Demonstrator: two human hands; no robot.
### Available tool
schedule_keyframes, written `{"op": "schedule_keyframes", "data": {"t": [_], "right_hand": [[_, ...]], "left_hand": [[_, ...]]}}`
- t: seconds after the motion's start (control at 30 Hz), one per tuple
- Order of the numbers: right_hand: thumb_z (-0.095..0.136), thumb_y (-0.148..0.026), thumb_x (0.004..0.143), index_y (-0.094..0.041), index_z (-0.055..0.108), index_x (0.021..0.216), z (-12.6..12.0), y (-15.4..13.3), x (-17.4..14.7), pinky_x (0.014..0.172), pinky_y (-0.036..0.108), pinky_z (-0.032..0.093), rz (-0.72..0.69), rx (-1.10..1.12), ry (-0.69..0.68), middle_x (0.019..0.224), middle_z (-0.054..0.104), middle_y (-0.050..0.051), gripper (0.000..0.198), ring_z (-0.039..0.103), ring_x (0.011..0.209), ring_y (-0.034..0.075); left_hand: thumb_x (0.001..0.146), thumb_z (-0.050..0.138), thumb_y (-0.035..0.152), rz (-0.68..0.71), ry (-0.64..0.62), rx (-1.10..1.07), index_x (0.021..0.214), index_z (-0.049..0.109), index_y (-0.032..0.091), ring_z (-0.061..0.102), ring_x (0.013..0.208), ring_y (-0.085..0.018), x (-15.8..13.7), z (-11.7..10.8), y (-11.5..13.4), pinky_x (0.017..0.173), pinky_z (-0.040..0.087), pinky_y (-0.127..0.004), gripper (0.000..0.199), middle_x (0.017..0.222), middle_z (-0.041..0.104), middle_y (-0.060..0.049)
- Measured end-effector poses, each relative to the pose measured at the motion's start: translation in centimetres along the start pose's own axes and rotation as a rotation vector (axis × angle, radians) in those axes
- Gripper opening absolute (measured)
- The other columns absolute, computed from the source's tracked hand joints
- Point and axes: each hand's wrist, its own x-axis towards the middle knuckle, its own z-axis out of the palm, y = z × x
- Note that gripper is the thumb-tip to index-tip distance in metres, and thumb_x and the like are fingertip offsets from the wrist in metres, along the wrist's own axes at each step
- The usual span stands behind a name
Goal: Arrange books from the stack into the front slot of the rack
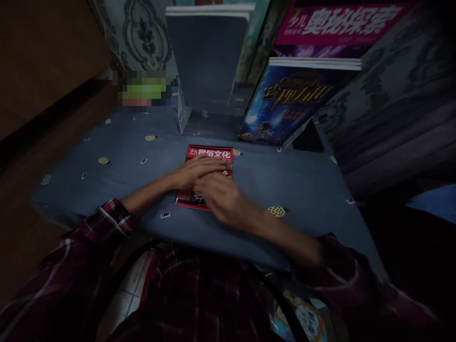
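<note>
A small red book (213,153) with white Chinese characters across its top lies flat on the cloth-covered table. My left hand (199,170) rests on its cover with the fingers stretched out to the right. Over the lower right part of the book, close to the left fingers, is my right hand (228,199). Motion blurs that hand and its fingers look bent, so whether it holds anything is unclear. Both hands hide the middle of the cover.
A clear bookend stand (210,61) rises behind the book. Right of it, a blue book (288,102) stands upright before a pink-topped book (342,23). A pixelated green item (144,89) sits at the back left. Colourful books (302,313) lie below the table's front edge.
</note>
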Motion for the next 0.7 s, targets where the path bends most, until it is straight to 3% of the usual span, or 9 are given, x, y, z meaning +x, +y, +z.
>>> {"op": "schedule_keyframes", "data": {"t": [0.1,0.2,0.33,0.5,0.7], "right_hand": [[0.04,-0.012,0.102,-0.014,0.064,0.131,1.5,-3.8,0.1,0.114,0.043,0.05,-0.199,0.065,-0.216,0.141,0.066,0.012,0.038,0.055,0.138,0.021],[0.044,-0.016,0.103,-0.012,0.059,0.138,2.1,-4.4,-0.2,0.12,0.042,0.044,-0.149,0.079,-0.327,0.151,0.058,0.015,0.038,0.048,0.146,0.021],[0.05,-0.019,0.103,-0.009,0.058,0.141,1.1,-3.8,-1.2,0.123,0.047,0.041,-0.077,0.108,-0.353,0.155,0.051,0.019,0.04,0.041,0.15,0.024],[0.051,-0.024,0.104,-0.014,0.054,0.146,-0.6,-3.3,-3.7,0.123,0.046,0.041,0.068,0.078,-0.309,0.158,0.049,0.016,0.044,0.039,0.152,0.023],[0.049,-0.025,0.102,-0.023,0.062,0.137,-1.2,-1.5,-5.9,0.111,0.064,0.049,0.349,-0.091,-0.04,0.149,0.057,0.016,0.037,0.052,0.14,0.032]], "left_hand": [[0.106,0.039,0.022,0.013,0.054,0.019,0.146,0.052,0.024,0.041,0.15,-0.013,-0.1,0.4,-0.1,0.125,0.027,-0.042,0.042,0.158,0.051,-0.005],[0.105,0.04,0.022,0.02,0.085,0.031,0.145,0.054,0.022,0.044,0.148,-0.015,-0.1,0.5,0.2,0.124,0.03,-0.043,0.042,0.156,0.053,-0.007],[0.104,0.041,0.02,0.007,0.082,0.028,0.146,0.053,0.026,0.044,0.148,-0.016,-0.1,0.4,0.3,0.123,0.033,-0.047,0.044,0.155,0.054,-0.006],[0.104,0.042,0.022,0.008,0.108,0.032,0.143,0.056,0.022,0.049,0.144,-0.018,-0.3,0.4,0.4,0.122,0.035,-0.048,0.041,0.153,0.055,-0.009],[0.103,0.045,0.026,-0.043,0.199,0.156,0.129,0.066,0.02,0.06,0.128,-0.024,-0.3,0.1,1.6,0.11,0.047,-0.047,0.034,0.137,0.066,-0.012]]}}
